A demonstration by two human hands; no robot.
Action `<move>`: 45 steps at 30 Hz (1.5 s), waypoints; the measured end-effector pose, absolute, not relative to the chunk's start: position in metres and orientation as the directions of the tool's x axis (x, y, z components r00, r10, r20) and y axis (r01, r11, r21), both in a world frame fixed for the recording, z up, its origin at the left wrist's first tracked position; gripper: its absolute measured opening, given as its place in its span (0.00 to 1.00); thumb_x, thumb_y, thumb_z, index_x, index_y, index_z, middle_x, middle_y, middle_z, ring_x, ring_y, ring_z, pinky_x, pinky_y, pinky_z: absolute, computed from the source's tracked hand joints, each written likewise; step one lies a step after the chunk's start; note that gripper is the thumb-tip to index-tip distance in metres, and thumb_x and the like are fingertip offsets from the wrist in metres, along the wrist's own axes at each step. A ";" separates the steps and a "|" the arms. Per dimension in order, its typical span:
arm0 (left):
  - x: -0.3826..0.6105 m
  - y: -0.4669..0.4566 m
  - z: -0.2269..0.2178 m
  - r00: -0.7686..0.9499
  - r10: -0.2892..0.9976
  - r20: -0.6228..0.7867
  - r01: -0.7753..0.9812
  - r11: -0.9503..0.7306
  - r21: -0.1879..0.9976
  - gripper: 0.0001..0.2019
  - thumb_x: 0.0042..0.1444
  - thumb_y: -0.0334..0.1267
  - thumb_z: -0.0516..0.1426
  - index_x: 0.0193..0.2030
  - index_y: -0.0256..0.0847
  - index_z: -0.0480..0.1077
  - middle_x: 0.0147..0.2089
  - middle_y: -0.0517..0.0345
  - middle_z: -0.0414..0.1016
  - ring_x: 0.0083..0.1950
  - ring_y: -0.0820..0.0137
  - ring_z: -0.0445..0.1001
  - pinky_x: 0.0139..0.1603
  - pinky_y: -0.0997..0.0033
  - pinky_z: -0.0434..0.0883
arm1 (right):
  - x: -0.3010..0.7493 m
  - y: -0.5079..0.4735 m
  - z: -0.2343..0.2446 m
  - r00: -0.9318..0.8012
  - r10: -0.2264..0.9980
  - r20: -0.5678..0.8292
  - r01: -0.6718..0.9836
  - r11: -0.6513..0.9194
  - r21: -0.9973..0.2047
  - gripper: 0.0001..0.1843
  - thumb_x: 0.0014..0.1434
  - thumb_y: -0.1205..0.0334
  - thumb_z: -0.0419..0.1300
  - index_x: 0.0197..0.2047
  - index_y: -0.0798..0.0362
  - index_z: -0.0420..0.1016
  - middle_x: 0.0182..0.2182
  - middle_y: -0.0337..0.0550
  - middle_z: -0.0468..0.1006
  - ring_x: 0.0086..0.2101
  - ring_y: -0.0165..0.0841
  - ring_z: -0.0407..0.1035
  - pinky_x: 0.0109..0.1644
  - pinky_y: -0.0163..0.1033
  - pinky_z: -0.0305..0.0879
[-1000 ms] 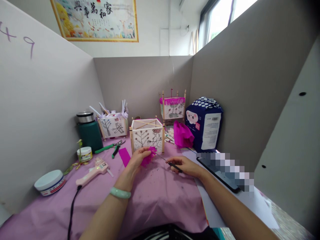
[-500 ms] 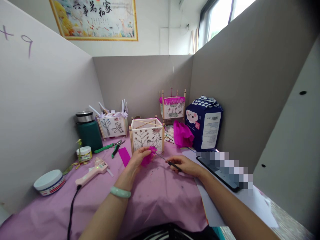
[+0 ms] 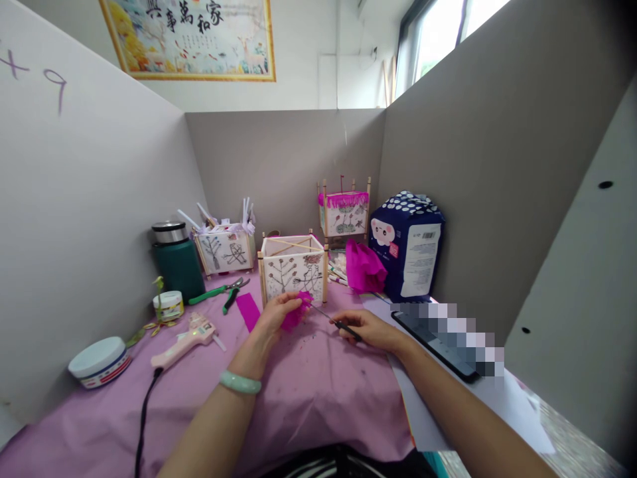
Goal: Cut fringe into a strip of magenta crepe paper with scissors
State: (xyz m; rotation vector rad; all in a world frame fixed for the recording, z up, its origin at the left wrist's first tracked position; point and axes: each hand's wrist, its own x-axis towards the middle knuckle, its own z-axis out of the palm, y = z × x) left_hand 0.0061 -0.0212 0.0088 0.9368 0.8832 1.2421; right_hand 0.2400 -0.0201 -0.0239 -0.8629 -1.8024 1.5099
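My left hand [image 3: 277, 315] is closed on a crumpled piece of magenta crepe paper [image 3: 292, 321], pinched between thumb and fingers. My right hand [image 3: 367, 326] grips black-handled scissors [image 3: 347, 328], their thin blades reaching left to the paper's edge. Whether the blades are apart is too small to tell. Just behind the paper stands a square lantern-like frame [image 3: 294, 271] of sticks and white panels with drawn flowers. A flat magenta strip [image 3: 247, 313] lies left of my left hand, partly behind it.
Left on the pink cloth [image 3: 318, 405] are a glue gun [image 3: 184, 345], green-handled pliers [image 3: 219, 293], a green flask [image 3: 177, 265] and white tubs. Two more frames stand behind. A magenta paper bunch [image 3: 365, 267], blue package [image 3: 405, 252] and phone [image 3: 432, 345] are at right.
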 end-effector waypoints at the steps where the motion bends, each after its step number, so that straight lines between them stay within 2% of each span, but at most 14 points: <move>1: 0.006 -0.021 0.009 0.117 0.992 -0.041 -0.361 0.080 0.929 0.09 0.48 0.23 0.60 0.38 0.30 0.73 0.28 0.49 0.78 0.25 0.69 0.76 0.26 0.73 0.72 | 0.240 -0.020 -0.024 -0.589 0.806 0.055 0.088 0.132 -0.987 0.25 0.46 0.54 0.67 0.46 0.58 0.74 0.22 0.33 0.67 0.22 0.24 0.59 0.27 0.32 0.53; 16: 0.007 -0.024 0.012 0.122 0.992 -0.043 -0.359 0.084 0.930 0.08 0.50 0.22 0.58 0.39 0.29 0.72 0.27 0.49 0.78 0.25 0.70 0.75 0.26 0.74 0.72 | 0.241 -0.016 -0.028 -0.572 0.819 0.047 0.118 0.139 -0.983 0.27 0.44 0.53 0.68 0.46 0.57 0.74 0.23 0.34 0.69 0.22 0.23 0.58 0.26 0.31 0.53; 34: 0.006 -0.021 0.008 0.148 0.989 -0.027 -0.356 0.079 0.931 0.09 0.49 0.24 0.60 0.39 0.29 0.72 0.27 0.49 0.77 0.24 0.70 0.74 0.27 0.72 0.72 | 0.240 -0.018 -0.027 -0.593 0.803 0.059 0.085 0.136 -0.987 0.24 0.48 0.56 0.65 0.47 0.59 0.73 0.22 0.33 0.67 0.24 0.25 0.59 0.28 0.33 0.54; 45: 0.006 -0.019 0.003 0.168 0.986 -0.007 -0.359 0.067 0.931 0.09 0.48 0.25 0.61 0.38 0.31 0.73 0.29 0.49 0.78 0.26 0.69 0.76 0.29 0.72 0.73 | 0.239 -0.018 -0.027 -0.612 0.787 0.077 0.078 0.156 -0.985 0.24 0.49 0.54 0.65 0.47 0.58 0.73 0.21 0.32 0.66 0.23 0.25 0.59 0.28 0.33 0.54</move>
